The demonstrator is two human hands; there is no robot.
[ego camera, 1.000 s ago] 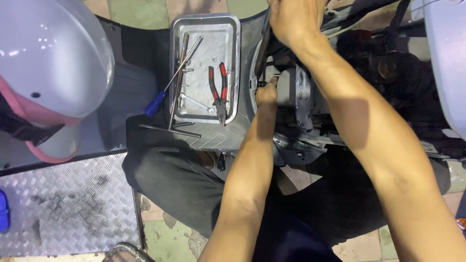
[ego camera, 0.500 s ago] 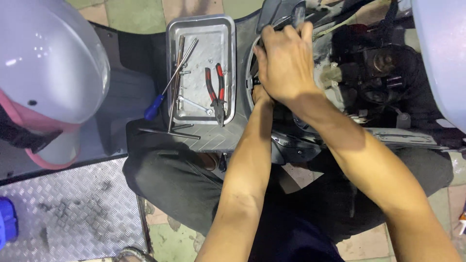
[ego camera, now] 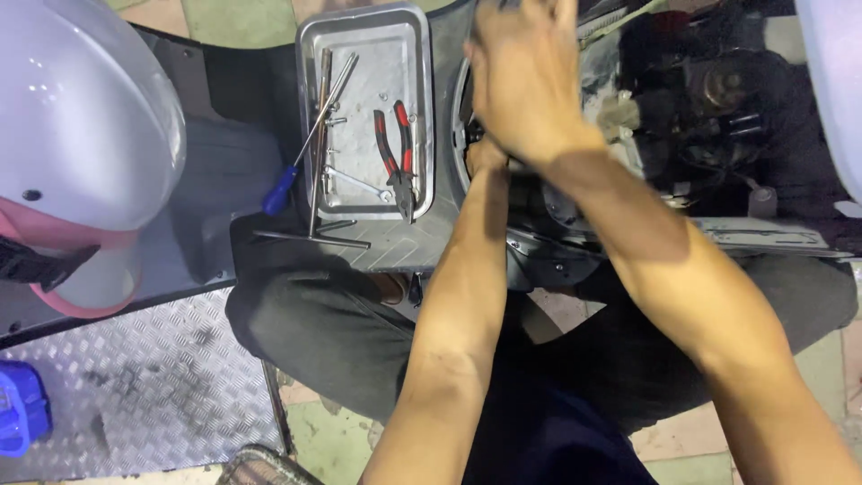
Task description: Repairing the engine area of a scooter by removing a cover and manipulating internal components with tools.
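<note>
Metal tray: rectangular, shiny steel, at 12 o'clock of the frame, resting on the dark scooter floorboard.
Tray contents: red-handled pliers lie lengthwise near the tray's right wall; long thin rods lie along its left side; small screws are scattered between them.
Screwdriver: blue handle hangs over the tray's lower left edge, shaft angled up into the tray.
Right hand: at 1 o'clock, back of the hand toward the camera, blurred; it covers the round engine part just right of the tray. Grip state cannot be told; the fingers are hidden at the top edge.
Left hand: directly beneath the right hand, mostly covered by it, touching the same engine part. Whether it is closed on anything cannot be told.
Engine bay: at 2 o'clock, dark, with cables and fittings exposed.
Scooter body panel: pale lilac, at 9 o'clock, with a pink part below it.
Checker plate: ribbed metal floor at 8 o'clock.
Blue object: at the left edge, near the checker plate.
</note>
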